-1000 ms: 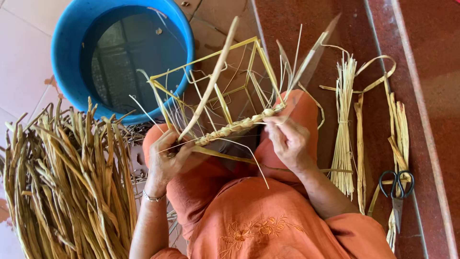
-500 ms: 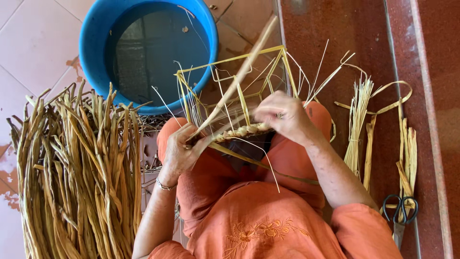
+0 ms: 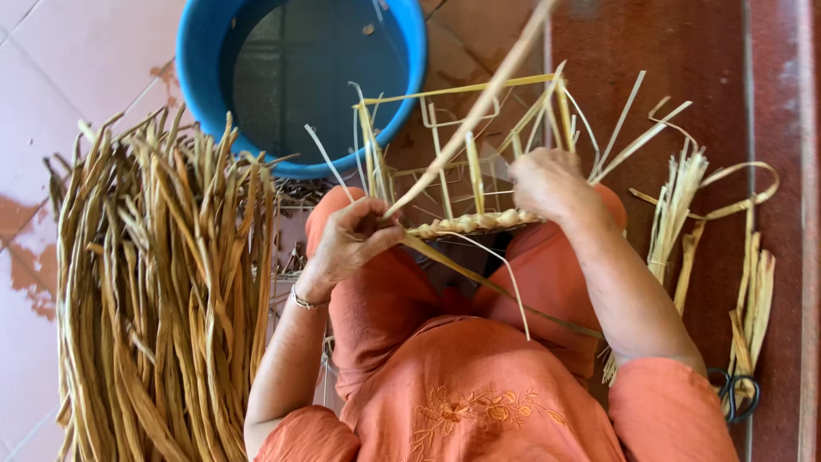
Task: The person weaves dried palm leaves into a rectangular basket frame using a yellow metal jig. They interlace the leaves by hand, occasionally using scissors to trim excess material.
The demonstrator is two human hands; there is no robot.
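I log: left hand (image 3: 355, 239) pinching a reed strand (image 3: 479, 107); right hand (image 3: 552, 184) gripping the woven frame (image 3: 475, 222); blue tub (image 3: 299, 81) beyond.

Tub: round blue plastic tub (image 3: 198, 64), set on pale floor tiles (image 3: 51, 77).
Stock: large bundle of dried tan reeds (image 3: 162, 291), laid left of it.
Tool: dark-handled scissors (image 3: 734, 392), partly hidden, on red floor (image 3: 684, 51).

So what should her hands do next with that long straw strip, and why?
Probably pull the long strip down snug with the left hand. It sticks up slanted and loose from the braided edge, while the right hand steadies the frame at the braid's other end.
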